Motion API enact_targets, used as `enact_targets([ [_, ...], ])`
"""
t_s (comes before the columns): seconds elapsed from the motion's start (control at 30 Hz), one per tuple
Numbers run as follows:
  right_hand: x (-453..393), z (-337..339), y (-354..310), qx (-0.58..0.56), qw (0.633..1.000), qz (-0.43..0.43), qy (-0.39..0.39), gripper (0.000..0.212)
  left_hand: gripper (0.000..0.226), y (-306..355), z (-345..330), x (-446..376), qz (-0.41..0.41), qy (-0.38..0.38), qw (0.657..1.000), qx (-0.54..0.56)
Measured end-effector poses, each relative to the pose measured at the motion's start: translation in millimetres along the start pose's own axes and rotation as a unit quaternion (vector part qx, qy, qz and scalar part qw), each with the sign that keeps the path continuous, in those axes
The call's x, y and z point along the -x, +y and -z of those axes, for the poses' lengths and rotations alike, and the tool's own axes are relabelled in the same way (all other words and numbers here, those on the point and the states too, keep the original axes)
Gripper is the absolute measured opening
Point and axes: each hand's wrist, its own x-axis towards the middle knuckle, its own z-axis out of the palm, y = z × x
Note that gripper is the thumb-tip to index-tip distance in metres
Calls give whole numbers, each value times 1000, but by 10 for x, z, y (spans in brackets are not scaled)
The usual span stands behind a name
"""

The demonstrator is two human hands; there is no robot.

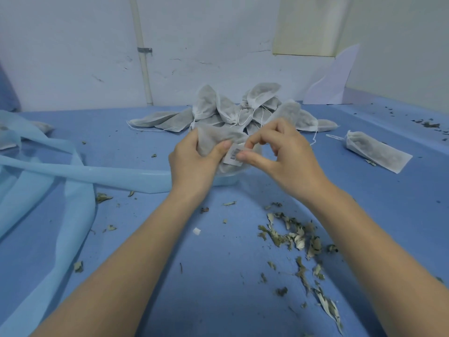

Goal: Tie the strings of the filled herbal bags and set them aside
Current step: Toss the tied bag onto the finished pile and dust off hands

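Blue cloth-covered desk [145, 132] carried everything. Pale blue non-woven fabric strips [60, 171] lay across its left side. Heap of grey-white filled non-woven herbal bags [233, 110] sat at the far middle, loose strings trailing. One long filled bag with gathered neck [376, 149] lay apart at right, probably already set aside. Dried leaf scraps [291, 237] were scattered at near right.

Grey filled bag in work [213, 139] was held above the desk, in front of the heap. Left hand [192, 161] gripped its body, fingers curled round it. Right hand [286, 154] pinched at the bag's mouth, thumb and forefinger on a small white printed tag [234, 155].

Judgement: keep the left grip firm below the neck so herbs stay in; draw both strings evenly before knotting.

Tag print was blurred, unreadable. No brand seen.
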Motion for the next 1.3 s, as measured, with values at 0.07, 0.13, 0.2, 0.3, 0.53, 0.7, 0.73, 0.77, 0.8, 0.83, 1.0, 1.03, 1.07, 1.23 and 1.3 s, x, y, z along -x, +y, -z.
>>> enact_targets([
  [0.07,-11,15,36,16,1000,-7,3,13,13,25,-9,28,-8,-28,1000,5],
  [0.13,-18,31,55,30,999,-11,9,13,16,41,-13,48,-15,-52,998,16],
  [0.2,-13,39,60,30,999,-11,15,14,17,48,-9,60,-20,-68,997,24],
  [0.3,-6,38,63,12,1000,-24,12,16,18,54,-5,73,-23,-90,995,34],
  [0.53,-3,71,127,-207,968,-143,-13,37,18,104,28,95,3,-165,981,105],
  [0.7,0,58,124,-250,961,-122,2,16,39,116,-5,135,40,-200,967,150],
  [0.73,3,48,123,-256,959,-119,8,11,42,107,-19,132,42,-190,972,133],
  [0.77,5,33,117,-258,959,-119,18,6,44,104,-34,134,46,-181,975,122],
  [0.8,6,7,118,-258,958,-121,29,3,44,101,-48,138,52,-178,975,119],
  [0.83,8,-21,106,-256,957,-127,42,3,44,100,-61,146,56,-180,975,118],
  [1.0,5,-135,82,-218,956,-160,115,13,37,126,-72,162,54,-187,972,133],
  [1.03,7,-133,68,-210,958,-159,114,15,39,133,-72,162,56,-180,973,132],
  [1.07,10,-127,55,-206,961,-154,103,16,39,136,-66,160,60,-168,975,134],
  [1.23,138,-86,-44,-300,938,-171,-10,31,22,189,-30,197,150,-85,960,221],
  [1.3,206,-142,-99,-332,919,-213,12,53,17,197,-11,212,170,-45,958,226],
])
